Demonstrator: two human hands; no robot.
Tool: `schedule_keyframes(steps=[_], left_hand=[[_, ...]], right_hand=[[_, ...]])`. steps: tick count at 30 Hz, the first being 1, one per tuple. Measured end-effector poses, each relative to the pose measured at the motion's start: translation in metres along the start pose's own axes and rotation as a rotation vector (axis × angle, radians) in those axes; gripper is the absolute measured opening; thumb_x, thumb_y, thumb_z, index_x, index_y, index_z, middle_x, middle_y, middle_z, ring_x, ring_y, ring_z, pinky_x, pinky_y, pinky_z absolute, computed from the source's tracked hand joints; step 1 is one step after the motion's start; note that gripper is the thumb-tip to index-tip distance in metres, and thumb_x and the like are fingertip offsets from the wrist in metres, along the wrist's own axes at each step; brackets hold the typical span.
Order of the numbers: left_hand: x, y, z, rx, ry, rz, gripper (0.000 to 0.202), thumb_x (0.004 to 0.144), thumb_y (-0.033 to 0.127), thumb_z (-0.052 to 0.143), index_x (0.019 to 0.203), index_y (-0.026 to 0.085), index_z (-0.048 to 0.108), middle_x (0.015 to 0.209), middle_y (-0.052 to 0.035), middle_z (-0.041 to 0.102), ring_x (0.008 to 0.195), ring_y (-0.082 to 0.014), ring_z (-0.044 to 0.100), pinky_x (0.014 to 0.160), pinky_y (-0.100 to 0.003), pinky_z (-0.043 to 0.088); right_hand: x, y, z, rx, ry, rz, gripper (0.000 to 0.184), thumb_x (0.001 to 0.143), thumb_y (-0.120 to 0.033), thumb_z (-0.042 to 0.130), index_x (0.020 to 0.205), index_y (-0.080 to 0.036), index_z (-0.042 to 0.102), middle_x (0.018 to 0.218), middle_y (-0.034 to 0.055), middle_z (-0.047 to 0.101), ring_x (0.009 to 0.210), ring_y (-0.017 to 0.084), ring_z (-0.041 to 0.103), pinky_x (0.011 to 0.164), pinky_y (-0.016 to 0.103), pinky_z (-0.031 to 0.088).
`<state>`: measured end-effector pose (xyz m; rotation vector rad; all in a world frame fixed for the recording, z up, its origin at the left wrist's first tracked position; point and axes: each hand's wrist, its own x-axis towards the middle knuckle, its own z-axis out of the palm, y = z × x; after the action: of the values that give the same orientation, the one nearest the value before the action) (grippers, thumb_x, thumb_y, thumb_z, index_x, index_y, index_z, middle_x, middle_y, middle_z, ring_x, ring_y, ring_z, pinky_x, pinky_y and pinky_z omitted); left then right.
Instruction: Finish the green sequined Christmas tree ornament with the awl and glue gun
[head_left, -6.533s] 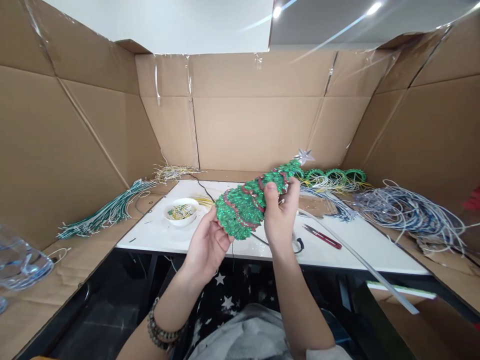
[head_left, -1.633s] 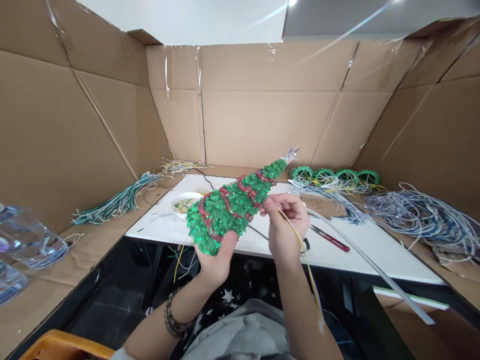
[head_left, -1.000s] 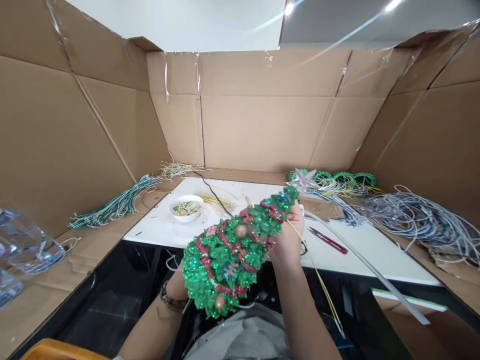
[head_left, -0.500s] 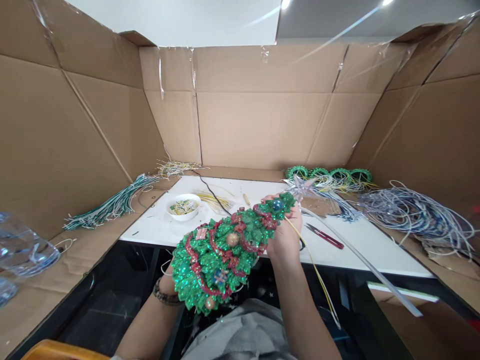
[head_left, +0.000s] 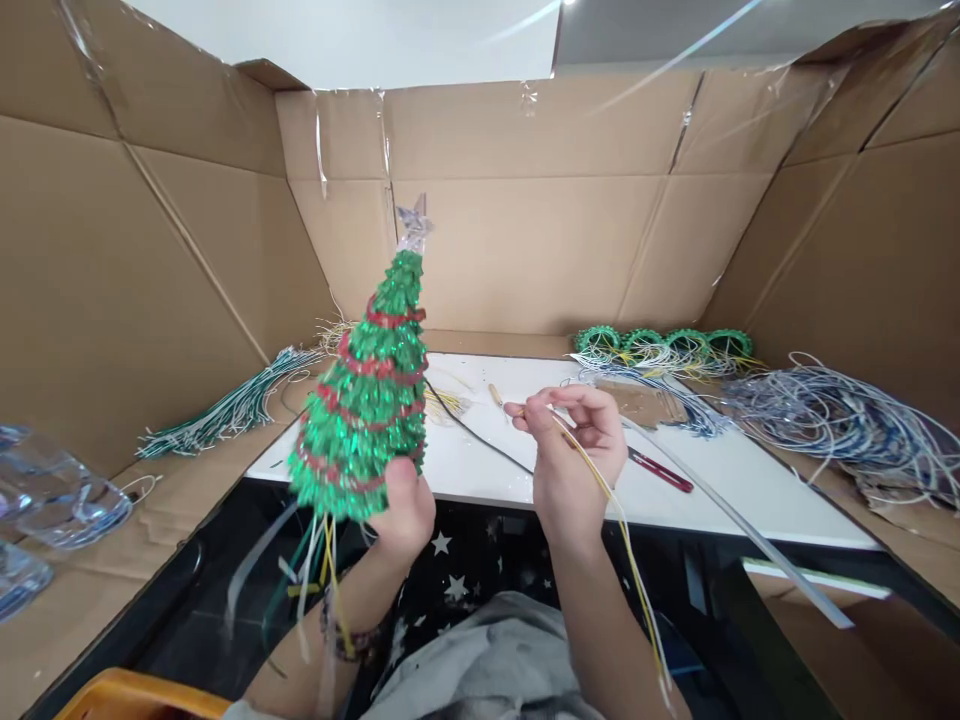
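Note:
My left hand (head_left: 405, 512) grips the base of a glittery green Christmas tree ornament (head_left: 364, 400) with red garlands and a clear star on top. It stands upright above the table's near left edge, with thin wires hanging from under it. My right hand (head_left: 574, 455) is apart from the tree, to its right. Its fingers pinch thin yellow and white wires (head_left: 626, 560) that trail down past my wrist.
The white table (head_left: 750, 500) carries red snips (head_left: 660, 472) and a black cable (head_left: 480, 440). Green rings with wires (head_left: 660, 345) lie at the back right, grey wire bundles (head_left: 832, 420) on the right, green-white wires (head_left: 225, 410) on the left. Cardboard walls enclose the space.
The tree was tilted and held by both hands. Now my left hand alone has swung it upright to the left, and my right hand has let go, keeping only the wires.

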<state>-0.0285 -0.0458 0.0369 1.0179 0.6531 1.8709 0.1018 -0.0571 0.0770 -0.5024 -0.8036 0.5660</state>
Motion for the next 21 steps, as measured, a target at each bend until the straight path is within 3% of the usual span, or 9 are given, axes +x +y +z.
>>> schedule_keyframes(steps=[3, 7, 9, 14, 21], left_hand=[[0.018, 0.003, 0.018, -0.191, 0.023, -0.059, 0.041, 0.092, 0.048, 0.059, 0.126, 0.027, 0.064, 0.127, -0.0038, 0.069, 0.122, -0.0244, 0.061, 0.103, -0.036, 0.048], [0.031, -0.001, 0.031, -0.449, 0.023, -0.466, 0.03, 0.098, 0.034, 0.051, 0.112, 0.018, 0.071, 0.107, -0.008, 0.077, 0.091, -0.0186, 0.072, 0.082, -0.031, 0.056], [0.03, -0.005, 0.033, -0.504, 0.021, -0.562, 0.029, 0.098, 0.032, 0.049, 0.108, 0.016, 0.072, 0.101, -0.0082, 0.078, 0.084, -0.0174, 0.072, 0.075, -0.029, 0.056], [0.017, -0.008, 0.033, -0.577, -0.053, -0.525, 0.03, 0.095, 0.03, 0.052, 0.115, 0.017, 0.07, 0.103, -0.0075, 0.077, 0.087, -0.0195, 0.072, 0.076, -0.031, 0.057], [0.018, -0.007, 0.029, -0.602, -0.055, -0.535, 0.029, 0.091, 0.025, 0.053, 0.115, 0.021, 0.07, 0.103, -0.0063, 0.078, 0.089, -0.0206, 0.073, 0.08, -0.033, 0.058]], right_hand=[[-0.001, 0.004, 0.004, -0.051, -0.011, -0.061, 0.019, 0.077, -0.019, 0.078, 0.084, -0.02, 0.061, 0.075, -0.0051, 0.068, 0.064, 0.013, 0.074, 0.06, 0.024, 0.062], [0.007, 0.015, 0.009, -0.073, -0.011, -0.076, 0.019, 0.077, -0.02, 0.078, 0.085, -0.021, 0.06, 0.073, -0.0052, 0.069, 0.063, 0.012, 0.072, 0.061, 0.025, 0.061], [0.013, 0.018, 0.011, -0.089, -0.016, -0.084, 0.018, 0.077, -0.02, 0.077, 0.084, -0.021, 0.061, 0.073, -0.0053, 0.069, 0.063, 0.011, 0.07, 0.062, 0.024, 0.06], [0.018, 0.026, 0.011, -0.217, 0.007, -0.203, 0.017, 0.075, -0.021, 0.078, 0.08, -0.021, 0.062, 0.072, -0.0056, 0.065, 0.064, 0.008, 0.064, 0.06, 0.02, 0.055], [0.011, 0.036, 0.006, -0.28, 0.046, -0.209, 0.019, 0.078, -0.028, 0.076, 0.082, -0.022, 0.058, 0.075, -0.0041, 0.063, 0.066, 0.01, 0.064, 0.061, 0.024, 0.055]])
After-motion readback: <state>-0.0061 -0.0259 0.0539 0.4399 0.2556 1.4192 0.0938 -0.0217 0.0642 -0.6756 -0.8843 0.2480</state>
